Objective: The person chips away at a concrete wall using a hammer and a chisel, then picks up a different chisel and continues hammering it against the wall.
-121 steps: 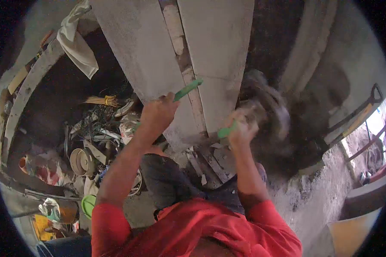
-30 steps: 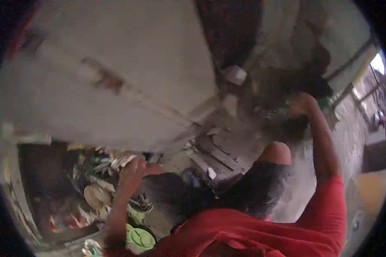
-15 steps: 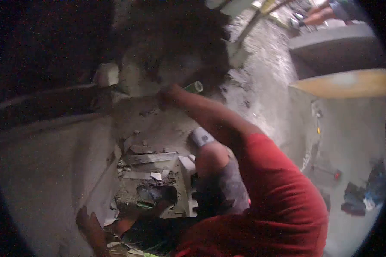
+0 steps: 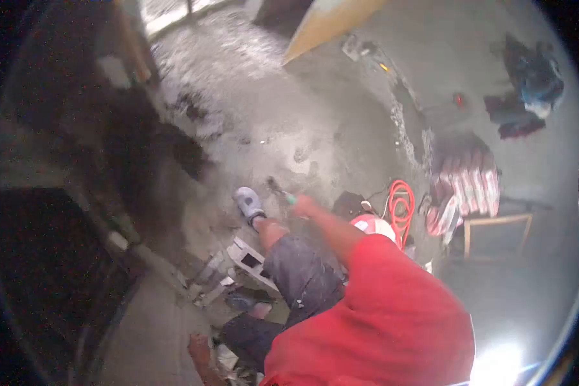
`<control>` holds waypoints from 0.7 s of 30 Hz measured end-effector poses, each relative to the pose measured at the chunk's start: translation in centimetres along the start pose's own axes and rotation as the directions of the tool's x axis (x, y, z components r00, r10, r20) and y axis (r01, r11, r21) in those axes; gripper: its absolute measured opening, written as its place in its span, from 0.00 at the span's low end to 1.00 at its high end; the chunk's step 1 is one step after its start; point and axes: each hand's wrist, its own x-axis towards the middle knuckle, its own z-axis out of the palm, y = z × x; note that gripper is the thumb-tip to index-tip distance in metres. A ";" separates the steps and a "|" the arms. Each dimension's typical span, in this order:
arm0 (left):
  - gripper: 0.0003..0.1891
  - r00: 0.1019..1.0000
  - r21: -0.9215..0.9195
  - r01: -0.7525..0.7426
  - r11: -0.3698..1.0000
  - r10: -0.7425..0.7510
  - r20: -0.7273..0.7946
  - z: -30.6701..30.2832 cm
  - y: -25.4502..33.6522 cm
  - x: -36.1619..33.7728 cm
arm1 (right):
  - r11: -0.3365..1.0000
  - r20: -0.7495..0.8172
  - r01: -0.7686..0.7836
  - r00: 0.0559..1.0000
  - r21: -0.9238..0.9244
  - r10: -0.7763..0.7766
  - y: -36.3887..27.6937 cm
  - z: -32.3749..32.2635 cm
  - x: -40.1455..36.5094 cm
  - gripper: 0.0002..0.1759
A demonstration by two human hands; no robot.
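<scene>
My right hand (image 4: 303, 206), at the end of a stretched-out arm, is closed around the green handle of a small tool (image 4: 278, 188). Its dark end points away from me over the grey floor, and blur hides its exact kind. Close by is my foot in a grey clog (image 4: 248, 202). At the lower left, my left hand (image 4: 200, 349) is beside a pale wall or panel (image 4: 151, 321). Its fingers are smeared and partly cut off from clear view. Between my legs and the wall lies a hollow block (image 4: 249, 258) among broken pieces.
A coiled red hose (image 4: 401, 212) lies to the right, near stacked bags (image 4: 473, 180) and a wooden frame (image 4: 495, 220). Dark cloths (image 4: 524, 103) lie farther off. A yellowish board (image 4: 328, 27) stands at the top. Rubble (image 4: 215, 273) lies along the wall.
My view has swung to the right. My right hand has moved with the green-handled tool from the dark wall area to over the floor. My left hand stays low by the wall.
</scene>
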 end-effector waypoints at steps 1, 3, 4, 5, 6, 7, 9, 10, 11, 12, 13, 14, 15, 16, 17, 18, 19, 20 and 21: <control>0.12 0.950 -0.043 -0.267 0.963 0.256 -0.177 2.6 -2.9 0.8 | 0.994 0.043 -0.111 0.993 0.010 0.111 3.5 -2.2 -1.9 0.23; 0.13 0.919 0.127 -0.305 0.944 0.327 -0.219 -0.5 -2.6 2.2 | 0.967 0.012 -0.242 0.970 -0.082 0.244 10.9 -4.6 -5.4 0.21; 0.15 0.898 0.248 -0.301 0.921 0.361 -0.253 -3.3 -1.2 3.2 | 0.965 -0.028 -0.181 0.984 -0.191 0.179 12.9 -7.9 -9.3 0.19; 0.16 0.981 0.099 -0.057 0.993 0.074 -0.179 -8.3 4.3 3.0 | 0.957 0.059 -0.237 0.966 -0.167 0.250 19.7 -6.1 -9.5 0.17; 0.18 0.964 -0.008 0.254 0.967 -0.254 -0.077 -14.9 11.7 2.6 | 0.927 0.130 -0.339 0.924 -0.160 0.360 17.6 -11.4 -14.0 0.17; 0.19 0.852 -0.037 0.524 0.851 -0.523 0.022 -21.5 19.2 2.1 | 0.867 0.397 -0.476 0.774 -0.152 0.494 23.7 -8.9 -14.1 0.17; 0.22 0.942 -0.129 0.334 0.934 -0.336 0.007 -20.1 12.9 6.9 | 0.831 -0.057 -0.500 0.863 -0.244 0.502 19.9 -12.5 -23.1 0.18; 0.24 0.972 -0.174 0.233 0.957 -0.237 0.000 -19.8 10.5 9.1 | 0.859 0.059 -0.413 0.892 -0.304 0.449 26.2 -7.4 -23.7 0.18; 0.24 0.977 -0.141 0.208 0.968 -0.212 -0.012 -22.9 13.0 10.8 | 0.885 0.174 -0.314 0.905 -0.343 0.388 32.0 -2.9 -24.4 0.18; 0.24 0.993 -0.158 0.103 0.982 -0.112 -0.047 -25.9 15.9 12.1 | 0.921 0.126 -0.340 0.922 -0.193 0.367 36.6 4.2 -26.4 0.18; 0.25 0.997 -0.171 -0.004 0.985 -0.009 -0.075 -28.5 18.8 13.5 | 0.939 0.078 -0.342 0.936 -0.037 0.344 40.7 10.2 -28.3 0.17; 0.25 0.997 -0.141 -0.033 0.989 0.023 -0.072 -30.6 20.6 15.9 | 0.847 0.303 -0.531 0.813 0.034 0.498 35.1 5.6 -30.1 0.16; 0.24 0.999 -0.224 -0.007 0.975 -0.003 -0.044 -32.3 22.3 19.3 | 0.761 0.411 -0.641 0.722 0.097 0.556 32.0 3.2 -31.7 0.16; 0.23 1.000 -0.307 0.024 0.951 -0.028 -0.011 -33.7 24.3 21.6 | 0.689 0.487 -0.710 0.658 0.148 0.574 29.3 1.2 -33.2 0.15; 0.23 1.000 -0.291 -0.005 0.957 0.002 -0.011 -35.1 26.5 23.0 | 0.639 0.540 -0.741 0.632 0.208 0.556 26.6 -1.0 -34.6 0.15; 0.21 0.996 -0.183 -0.085 0.980 0.076 -0.053 -37.8 32.4 22.8 | 0.621 0.536 -0.748 0.632 0.232 0.560 26.0 -1.1 -35.2 0.15; 0.19 0.984 -0.071 -0.159 0.985 0.153 -0.089 -39.9 37.6 22.8 | 0.653 0.558 -0.650 0.730 0.389 0.395 25.1 -0.7 -36.5 0.13; 0.19 0.981 -0.056 -0.180 0.982 0.175 -0.089 -40.9 40.9 23.6 | 0.653 0.542 -0.535 0.811 0.537 0.218 24.5 0.1 -36.9 0.13; 0.18 0.964 0.045 -0.245 0.968 0.249 -0.090 -41.8 43.7 24.4 | 0.638 0.533 -0.534 0.817 0.555 0.220 24.0 0.1 -36.5 0.13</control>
